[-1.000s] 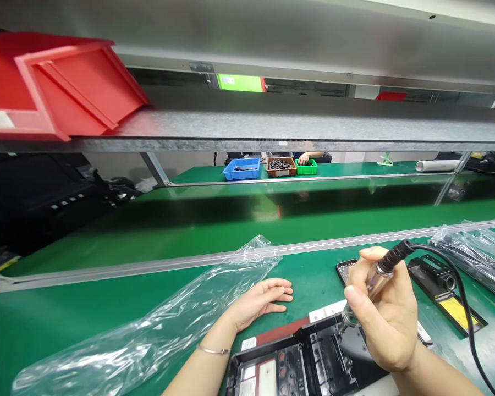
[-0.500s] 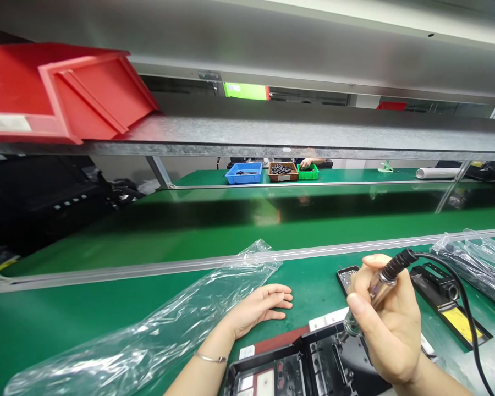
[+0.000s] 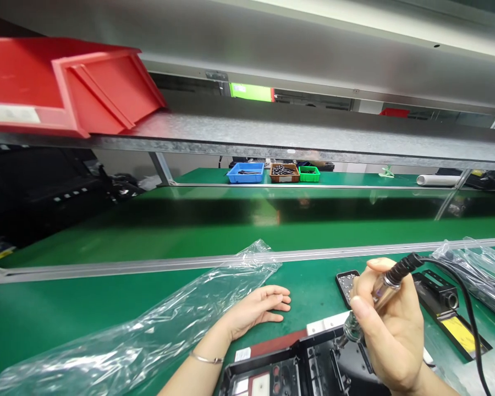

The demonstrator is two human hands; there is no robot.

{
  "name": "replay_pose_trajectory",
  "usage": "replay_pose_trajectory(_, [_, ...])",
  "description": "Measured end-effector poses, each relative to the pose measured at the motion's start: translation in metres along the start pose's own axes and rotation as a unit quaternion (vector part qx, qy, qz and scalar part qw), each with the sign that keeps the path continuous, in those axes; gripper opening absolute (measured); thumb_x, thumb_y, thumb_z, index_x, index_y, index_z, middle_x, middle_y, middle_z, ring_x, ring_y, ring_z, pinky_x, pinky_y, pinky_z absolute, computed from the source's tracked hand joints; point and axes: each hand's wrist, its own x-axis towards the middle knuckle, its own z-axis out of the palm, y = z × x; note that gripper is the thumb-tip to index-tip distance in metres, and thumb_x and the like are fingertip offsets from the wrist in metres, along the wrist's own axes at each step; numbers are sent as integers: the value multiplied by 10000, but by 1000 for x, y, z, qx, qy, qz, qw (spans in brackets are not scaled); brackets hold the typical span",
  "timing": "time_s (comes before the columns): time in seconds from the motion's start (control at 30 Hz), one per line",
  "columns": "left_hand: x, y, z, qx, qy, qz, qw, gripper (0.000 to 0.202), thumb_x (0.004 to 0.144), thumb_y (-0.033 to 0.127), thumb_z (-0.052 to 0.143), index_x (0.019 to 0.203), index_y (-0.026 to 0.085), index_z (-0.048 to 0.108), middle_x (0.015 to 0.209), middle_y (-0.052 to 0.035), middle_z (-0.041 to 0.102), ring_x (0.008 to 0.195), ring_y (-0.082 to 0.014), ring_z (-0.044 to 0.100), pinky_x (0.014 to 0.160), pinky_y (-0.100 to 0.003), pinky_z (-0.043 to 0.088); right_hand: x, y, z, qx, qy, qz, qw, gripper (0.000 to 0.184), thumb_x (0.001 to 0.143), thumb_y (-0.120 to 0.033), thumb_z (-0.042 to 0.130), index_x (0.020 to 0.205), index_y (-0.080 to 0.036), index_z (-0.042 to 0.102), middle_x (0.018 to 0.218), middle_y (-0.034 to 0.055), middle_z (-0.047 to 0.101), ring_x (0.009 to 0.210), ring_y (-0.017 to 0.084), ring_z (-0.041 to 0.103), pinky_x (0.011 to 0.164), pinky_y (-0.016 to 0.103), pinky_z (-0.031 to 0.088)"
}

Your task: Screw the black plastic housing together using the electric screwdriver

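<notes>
My right hand is closed round a corded electric screwdriver, its tip down on a black plastic housing at the bottom edge. My left hand rests flat on the green mat with fingers stretched out, holding nothing, beside a long clear plastic bag. A thin bracelet sits on my left wrist. A small black tray of screws lies just behind my right hand.
A black tool stand with a yellow label and another bagged item lie at right. A red bin sits on the metal shelf above. Blue, brown and green trays stand on the far bench.
The view has tilted slightly, so everything sits a little lower. A co-worker's hand at the far green tray is gone. My hands have hardly moved.
</notes>
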Motion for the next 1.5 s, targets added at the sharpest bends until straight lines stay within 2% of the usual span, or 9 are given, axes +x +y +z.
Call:
replay_pose_trajectory(0.7, [2,-2,-1,-13,-9,10,1000,695,718,570,891,1178,111,646,1188,-132,652,1127,-254,646,952,-395,556,0,3,-1,7,9,-2,1000,276,1116,-108,461,1354,-248,452,780,-4,384,613,81,371,590,147,351])
replay_pose_trajectory(1.2, [3,-2,-1,-14,-12,6,1000,715,708,580,892,1182,111,632,1169,-126,658,1144,-265,639,966,-415,542,-4,4,-7,8,4,10,1000,266,1130,-140,486,1367,-255,451,799,4,409,665,85,417,633,133,402])
replay_pose_trajectory(1.5, [2,-5,-3,-19,-19,11,1000,651,752,541,874,1178,112,633,1163,-122,664,1128,-259,646,968,-420,541,-5,6,-8,3,7,15,1000,263,1135,-153,498,1372,-253,446,806,8,411,667,87,416,622,130,409])
